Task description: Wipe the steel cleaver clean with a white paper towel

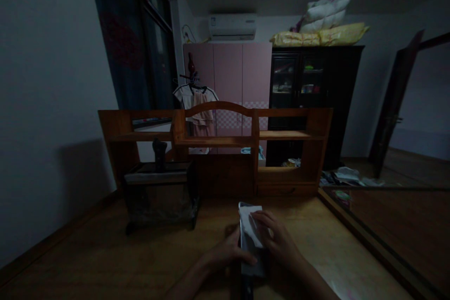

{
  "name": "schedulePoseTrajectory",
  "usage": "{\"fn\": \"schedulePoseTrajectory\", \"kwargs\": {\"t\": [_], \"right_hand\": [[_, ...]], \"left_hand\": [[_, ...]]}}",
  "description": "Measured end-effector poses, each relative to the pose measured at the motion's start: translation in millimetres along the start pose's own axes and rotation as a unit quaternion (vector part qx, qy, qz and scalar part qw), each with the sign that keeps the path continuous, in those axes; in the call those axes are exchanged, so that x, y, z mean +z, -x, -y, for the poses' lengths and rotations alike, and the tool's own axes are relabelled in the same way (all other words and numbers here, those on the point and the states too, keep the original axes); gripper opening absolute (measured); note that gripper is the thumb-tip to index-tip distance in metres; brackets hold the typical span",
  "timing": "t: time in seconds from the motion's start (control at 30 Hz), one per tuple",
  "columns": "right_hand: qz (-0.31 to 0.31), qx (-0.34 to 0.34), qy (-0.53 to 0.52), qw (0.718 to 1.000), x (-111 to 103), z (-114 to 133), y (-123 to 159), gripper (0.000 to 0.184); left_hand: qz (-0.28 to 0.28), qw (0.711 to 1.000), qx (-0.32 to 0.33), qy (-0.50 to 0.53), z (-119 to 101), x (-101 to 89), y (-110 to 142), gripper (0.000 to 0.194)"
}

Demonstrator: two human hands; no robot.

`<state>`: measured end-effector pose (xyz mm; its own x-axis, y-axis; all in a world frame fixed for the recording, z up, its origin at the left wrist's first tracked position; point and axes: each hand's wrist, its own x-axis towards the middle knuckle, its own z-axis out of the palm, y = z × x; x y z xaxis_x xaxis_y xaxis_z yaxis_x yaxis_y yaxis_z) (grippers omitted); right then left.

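Note:
A white folded cloth or paper point(248, 232) lies on the wooden desk top point(140, 258) near its front middle. My left hand point(230, 251) grips its lower left edge, fingers curled onto it. My right hand point(277, 236) rests on its right side, fingers bent over the upper part and pressing it. Something dark sits under the white piece; I cannot make it out in the dim light.
A wooden shelf unit point(218, 140) stands along the desk's back edge. A dark glass tank point(160, 192) sits at the back left. Pink wardrobe point(242, 75), dark cabinet point(312, 89) and an open door point(393, 103) lie beyond. A raised wooden edge point(365, 234) borders the right.

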<state>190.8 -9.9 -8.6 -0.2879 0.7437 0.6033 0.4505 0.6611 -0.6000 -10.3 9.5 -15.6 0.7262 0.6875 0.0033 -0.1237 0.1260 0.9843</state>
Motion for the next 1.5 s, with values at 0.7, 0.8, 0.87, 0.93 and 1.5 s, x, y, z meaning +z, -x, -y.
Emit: {"fn": "schedulePoseTrajectory", "kwargs": {"t": [0.7, 0.8, 0.87, 0.93, 1.5], "right_hand": [[-0.019, 0.013, -0.037, 0.999, 4, 1, -1, 0.031], [-0.034, 0.008, -0.029, 0.999, 5, 4, -2, 0.029], [-0.042, 0.004, -0.026, 0.999, 6, 5, -3, 0.029], [-0.042, -0.003, -0.021, 0.999, 6, 5, -3, 0.029], [-0.018, 0.019, -0.011, 1.0, 3, 3, -1, 0.03]], "left_hand": [[-0.023, 1.0, -0.012, -0.016, 7, -3.0, -2, 0.079], [-0.015, 1.0, -0.009, -0.013, 5, -2.7, -1, 0.076], [-0.017, 1.0, -0.012, -0.015, 4, -2.5, -1, 0.074], [-0.023, 0.999, -0.018, -0.02, 4, -2.7, -1, 0.074], [-0.017, 1.0, -0.004, -0.005, 6, -2.6, -1, 0.078]]}}
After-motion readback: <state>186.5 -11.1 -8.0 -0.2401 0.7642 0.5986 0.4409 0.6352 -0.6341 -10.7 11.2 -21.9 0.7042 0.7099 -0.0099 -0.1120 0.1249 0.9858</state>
